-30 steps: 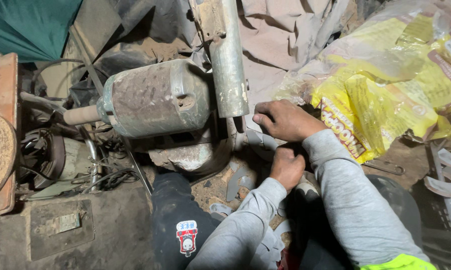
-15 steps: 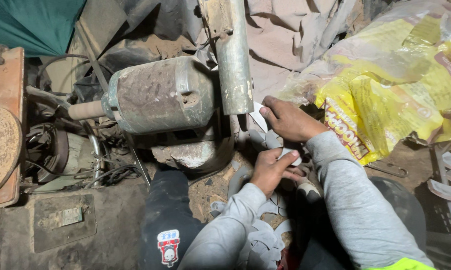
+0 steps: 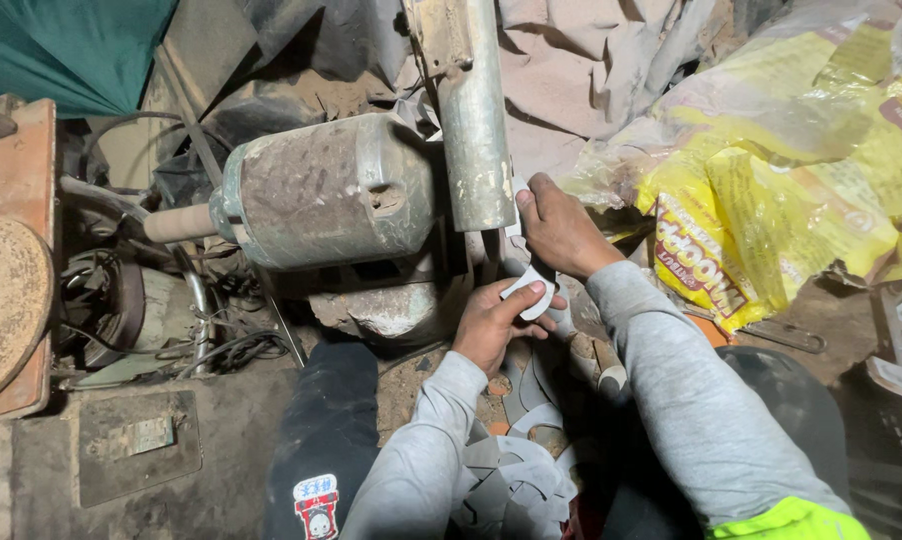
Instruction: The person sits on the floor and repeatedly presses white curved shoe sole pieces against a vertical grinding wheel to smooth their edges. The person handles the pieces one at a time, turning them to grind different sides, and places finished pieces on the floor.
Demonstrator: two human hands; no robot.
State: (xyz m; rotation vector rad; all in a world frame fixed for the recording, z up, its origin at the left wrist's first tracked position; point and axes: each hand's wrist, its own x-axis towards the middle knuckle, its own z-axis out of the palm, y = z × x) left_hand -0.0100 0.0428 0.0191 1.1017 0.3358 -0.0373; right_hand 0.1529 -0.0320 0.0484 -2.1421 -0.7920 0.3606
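Left hand (image 3: 493, 325) pinching white strip (image 3: 528, 290), right hand (image 3: 561, 232) raised beside pipe (image 3: 474, 120)

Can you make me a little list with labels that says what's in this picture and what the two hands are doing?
place: cluttered, dusty workshop floor
left hand: pinches a small white piece
right hand: rests beside the metal pipe, fingers by its lower end
machine: rusty motor lying left of the pipe
below the hands: pile of grey curved cut-outs
right side: yellow plastic bags
far left: round rusty disc
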